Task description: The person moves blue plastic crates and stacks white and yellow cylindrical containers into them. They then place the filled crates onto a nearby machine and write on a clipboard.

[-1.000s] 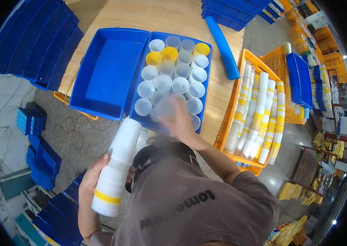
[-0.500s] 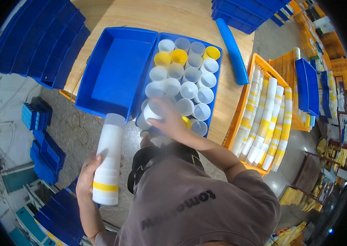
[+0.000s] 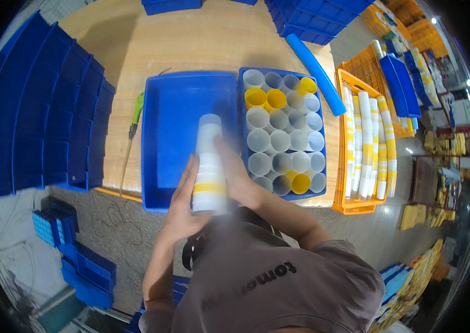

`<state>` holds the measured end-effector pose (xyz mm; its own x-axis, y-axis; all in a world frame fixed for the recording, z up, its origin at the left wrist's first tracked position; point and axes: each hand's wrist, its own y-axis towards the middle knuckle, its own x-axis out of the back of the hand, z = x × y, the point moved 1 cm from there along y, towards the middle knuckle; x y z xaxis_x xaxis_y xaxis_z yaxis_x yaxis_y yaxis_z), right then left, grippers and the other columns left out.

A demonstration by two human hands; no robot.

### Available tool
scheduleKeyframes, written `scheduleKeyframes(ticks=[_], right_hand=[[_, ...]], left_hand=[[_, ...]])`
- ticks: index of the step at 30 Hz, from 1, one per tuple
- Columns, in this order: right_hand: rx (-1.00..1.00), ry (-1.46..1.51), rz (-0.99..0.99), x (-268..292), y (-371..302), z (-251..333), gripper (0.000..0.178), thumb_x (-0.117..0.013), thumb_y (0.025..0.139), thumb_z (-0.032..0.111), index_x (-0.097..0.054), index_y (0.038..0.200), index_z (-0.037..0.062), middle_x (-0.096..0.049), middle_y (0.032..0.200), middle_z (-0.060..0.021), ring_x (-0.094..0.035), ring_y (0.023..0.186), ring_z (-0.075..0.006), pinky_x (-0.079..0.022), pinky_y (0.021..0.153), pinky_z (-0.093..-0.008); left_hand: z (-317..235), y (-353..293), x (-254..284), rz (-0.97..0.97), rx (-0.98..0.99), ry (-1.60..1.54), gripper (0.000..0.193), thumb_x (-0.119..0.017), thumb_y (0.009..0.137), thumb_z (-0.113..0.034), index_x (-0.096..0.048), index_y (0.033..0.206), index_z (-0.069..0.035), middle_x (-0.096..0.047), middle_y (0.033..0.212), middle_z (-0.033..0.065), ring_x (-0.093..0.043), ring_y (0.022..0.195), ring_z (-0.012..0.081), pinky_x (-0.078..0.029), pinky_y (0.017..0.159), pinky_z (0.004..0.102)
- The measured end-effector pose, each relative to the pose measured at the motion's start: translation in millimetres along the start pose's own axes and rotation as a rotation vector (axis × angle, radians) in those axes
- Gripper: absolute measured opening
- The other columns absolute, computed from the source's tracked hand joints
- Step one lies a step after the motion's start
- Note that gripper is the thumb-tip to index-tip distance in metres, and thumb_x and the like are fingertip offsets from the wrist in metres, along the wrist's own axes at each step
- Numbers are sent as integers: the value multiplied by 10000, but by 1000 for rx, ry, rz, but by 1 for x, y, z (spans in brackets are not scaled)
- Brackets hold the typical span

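Head view: the fingers of the left hand are wrapped round one stack of white cups, while the right hand lies against its right side; motion blur leaves me unable to tell whether those fingers grip it or only touch. The stack has one yellow band, and its nested rims blend too much to count. It is held over the near right part of the left tray, the first of two blue trays side by side, hiding some of that tray's floor; whether they touch is unclear. In the right tray I count twenty-four upright cups in six rows of four: twenty whitish and four yellow, the front ones crowded together. Both trays sit on the wooden surface, along with one blue roll to the right and one green-handled tool to the left, its hose partly lost behind the left tray. Beyond the right edge, one orange crate holds several long cup stacks, overlapping too closely for a sure count. Blue boxes at the top are cut off by the frame.
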<state>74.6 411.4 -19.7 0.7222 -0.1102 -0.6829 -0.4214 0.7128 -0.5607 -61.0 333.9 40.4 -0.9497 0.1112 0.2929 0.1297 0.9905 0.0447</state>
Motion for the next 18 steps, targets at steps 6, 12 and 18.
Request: scheduleKeyframes(ticks=[6,12,18], right_hand=[[193,-122,16,-6,122,9,508,-484,977,460,-470,1237,24,-576,1150,-169,-580,1049,-279,-479,933,-439],[-219,557,261,-26,109,20,651,-415,977,539,-381,1358,13,-510,1318,-203,-518,1197,-345,-422,1029,-462],[421,-805,111,-66,113,5,460,-471,994,403,-480,1251,21,-610,1144,-126,-594,1076,-256,-466,978,-397]], left_hand=[[24,39,60,-298,287,-255,442,-491,807,107,-570,1239,58,-666,1076,164,-636,981,185,-487,879,299],[31,46,90,-436,69,160,437,-526,752,138,-631,1167,49,-646,1014,155,-634,931,238,-508,825,319],[39,61,102,-443,57,409,517,-578,666,168,-656,1158,30,-576,918,130,-592,833,252,-505,720,342]])
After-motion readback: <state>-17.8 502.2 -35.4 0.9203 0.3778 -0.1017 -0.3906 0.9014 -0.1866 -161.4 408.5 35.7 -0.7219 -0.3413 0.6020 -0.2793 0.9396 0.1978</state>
